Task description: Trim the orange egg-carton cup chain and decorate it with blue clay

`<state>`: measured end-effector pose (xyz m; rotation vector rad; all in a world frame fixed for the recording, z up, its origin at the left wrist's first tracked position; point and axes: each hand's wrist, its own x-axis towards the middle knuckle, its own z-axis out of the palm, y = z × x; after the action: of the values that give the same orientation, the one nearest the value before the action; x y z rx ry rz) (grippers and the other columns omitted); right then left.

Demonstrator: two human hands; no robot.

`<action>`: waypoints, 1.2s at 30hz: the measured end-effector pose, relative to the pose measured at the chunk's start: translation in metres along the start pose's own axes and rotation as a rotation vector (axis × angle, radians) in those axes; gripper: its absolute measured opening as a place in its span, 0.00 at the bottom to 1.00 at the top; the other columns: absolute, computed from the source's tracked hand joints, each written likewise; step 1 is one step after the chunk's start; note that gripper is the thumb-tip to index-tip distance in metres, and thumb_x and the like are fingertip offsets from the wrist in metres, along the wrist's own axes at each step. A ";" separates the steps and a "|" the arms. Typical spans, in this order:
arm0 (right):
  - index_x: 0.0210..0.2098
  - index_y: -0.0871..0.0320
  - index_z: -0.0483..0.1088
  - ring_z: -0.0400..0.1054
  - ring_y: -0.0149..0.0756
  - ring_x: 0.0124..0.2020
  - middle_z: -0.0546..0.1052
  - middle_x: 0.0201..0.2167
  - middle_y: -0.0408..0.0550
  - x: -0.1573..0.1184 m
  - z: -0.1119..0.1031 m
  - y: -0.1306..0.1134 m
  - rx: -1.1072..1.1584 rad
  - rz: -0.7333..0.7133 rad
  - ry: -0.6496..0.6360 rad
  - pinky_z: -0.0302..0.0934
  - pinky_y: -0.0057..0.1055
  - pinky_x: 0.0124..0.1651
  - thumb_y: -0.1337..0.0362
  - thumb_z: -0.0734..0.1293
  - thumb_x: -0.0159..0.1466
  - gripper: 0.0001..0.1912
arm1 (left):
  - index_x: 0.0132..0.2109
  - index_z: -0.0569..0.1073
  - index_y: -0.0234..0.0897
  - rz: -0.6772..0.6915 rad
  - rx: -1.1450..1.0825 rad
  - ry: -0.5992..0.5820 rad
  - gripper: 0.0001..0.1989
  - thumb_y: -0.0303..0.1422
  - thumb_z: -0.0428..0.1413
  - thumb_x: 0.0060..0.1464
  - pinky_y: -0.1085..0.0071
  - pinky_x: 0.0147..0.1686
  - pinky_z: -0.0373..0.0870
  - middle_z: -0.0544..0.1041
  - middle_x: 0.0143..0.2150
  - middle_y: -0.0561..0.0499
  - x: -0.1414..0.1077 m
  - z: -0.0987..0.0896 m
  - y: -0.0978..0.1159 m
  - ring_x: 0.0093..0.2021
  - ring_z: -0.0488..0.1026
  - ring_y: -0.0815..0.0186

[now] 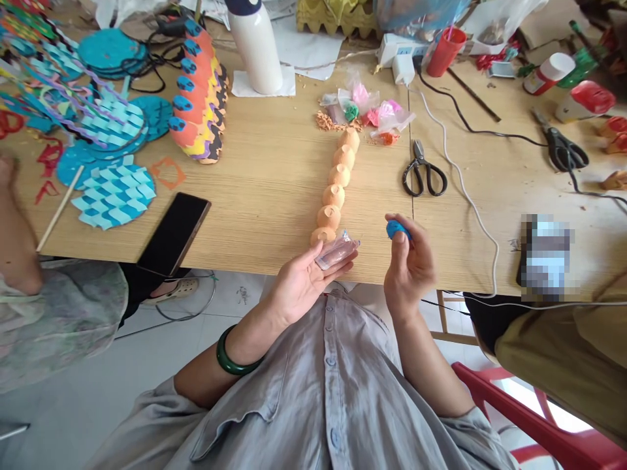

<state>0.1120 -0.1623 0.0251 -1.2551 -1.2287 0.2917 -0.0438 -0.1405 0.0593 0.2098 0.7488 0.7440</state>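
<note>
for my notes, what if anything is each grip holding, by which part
Right grip: blue lump, pinched by its sides between thumb and finger. Left grip: clear packet, supported from beneath.

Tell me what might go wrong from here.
The packet rests on the open left hand and might slip off. That hand is very near the row of orange pieces, so it could bump them. The phone appears to overhang the table's edge; a nudge may drop it.

Table (264,170) with orange strip (334,194), scissors (419,159)
</note>
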 end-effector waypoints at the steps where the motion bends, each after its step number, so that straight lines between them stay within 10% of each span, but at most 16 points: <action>1: 0.56 0.51 0.76 0.74 0.42 0.55 0.81 0.49 0.52 0.000 0.001 0.000 0.002 -0.051 -0.041 0.71 0.47 0.59 0.70 0.65 0.71 0.17 | 0.47 0.83 0.34 0.004 -0.003 0.001 0.21 0.37 0.46 0.72 0.59 0.67 0.66 0.85 0.51 0.44 0.000 -0.001 0.000 0.56 0.80 0.59; 4: 0.53 0.52 0.78 0.75 0.42 0.55 0.83 0.49 0.50 -0.001 0.004 0.000 0.037 -0.111 -0.247 0.72 0.45 0.58 0.70 0.66 0.70 0.15 | 0.46 0.83 0.35 -0.010 -0.023 -0.019 0.20 0.36 0.46 0.73 0.58 0.68 0.63 0.85 0.48 0.45 0.000 -0.004 0.001 0.55 0.80 0.60; 10: 0.53 0.49 0.78 0.79 0.38 0.51 0.84 0.48 0.46 -0.001 -0.002 -0.001 0.202 0.228 0.146 0.71 0.43 0.60 0.62 0.64 0.74 0.13 | 0.52 0.82 0.35 -0.011 -0.049 -0.134 0.24 0.38 0.42 0.74 0.56 0.71 0.58 0.82 0.57 0.45 -0.001 -0.008 0.002 0.61 0.77 0.55; 14: 0.52 0.48 0.79 0.79 0.39 0.52 0.84 0.48 0.47 -0.006 0.002 -0.010 0.295 0.244 -0.050 0.72 0.43 0.60 0.61 0.68 0.71 0.12 | 0.51 0.82 0.35 -0.032 -0.120 -0.142 0.23 0.37 0.43 0.74 0.54 0.72 0.55 0.85 0.51 0.45 -0.001 -0.009 0.002 0.61 0.77 0.55; 19: 0.48 0.46 0.79 0.80 0.36 0.50 0.84 0.44 0.41 -0.001 0.008 -0.015 0.519 0.334 0.142 0.71 0.48 0.62 0.59 0.64 0.73 0.11 | 0.49 0.83 0.35 -0.072 -0.179 -0.120 0.22 0.37 0.45 0.72 0.51 0.72 0.56 0.86 0.49 0.47 0.000 -0.012 0.000 0.61 0.78 0.51; 23: 0.49 0.49 0.80 0.80 0.39 0.51 0.85 0.46 0.46 -0.003 0.014 -0.016 0.432 0.383 -0.071 0.73 0.44 0.60 0.57 0.68 0.70 0.11 | 0.48 0.83 0.36 -0.084 -0.183 -0.103 0.23 0.37 0.43 0.73 0.54 0.72 0.57 0.86 0.49 0.48 0.001 -0.013 -0.001 0.58 0.80 0.55; 25: 0.47 0.50 0.80 0.81 0.38 0.48 0.85 0.45 0.46 0.000 0.015 -0.014 0.484 0.430 0.019 0.75 0.45 0.58 0.56 0.66 0.72 0.12 | 0.47 0.84 0.37 -0.070 -0.165 -0.122 0.23 0.37 0.44 0.73 0.54 0.72 0.58 0.86 0.49 0.50 0.000 -0.014 -0.001 0.59 0.79 0.54; 29: 0.47 0.48 0.81 0.80 0.38 0.49 0.84 0.42 0.43 0.016 0.003 -0.015 0.474 0.299 0.156 0.72 0.47 0.61 0.59 0.64 0.73 0.12 | 0.50 0.83 0.36 0.033 -0.025 -0.149 0.24 0.40 0.43 0.73 0.55 0.71 0.59 0.84 0.54 0.47 -0.004 -0.012 -0.002 0.61 0.77 0.54; 36: 0.54 0.44 0.78 0.76 0.44 0.56 0.84 0.49 0.46 0.012 -0.006 -0.024 0.139 -0.085 -0.223 0.69 0.49 0.63 0.64 0.68 0.71 0.15 | 0.49 0.84 0.37 0.162 0.097 -0.110 0.19 0.39 0.50 0.70 0.58 0.72 0.58 0.84 0.55 0.47 -0.004 -0.006 -0.006 0.68 0.71 0.55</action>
<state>0.1110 -0.1655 0.0523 -1.0682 -1.4232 0.4562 -0.0466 -0.1482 0.0549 0.3997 0.6692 0.8433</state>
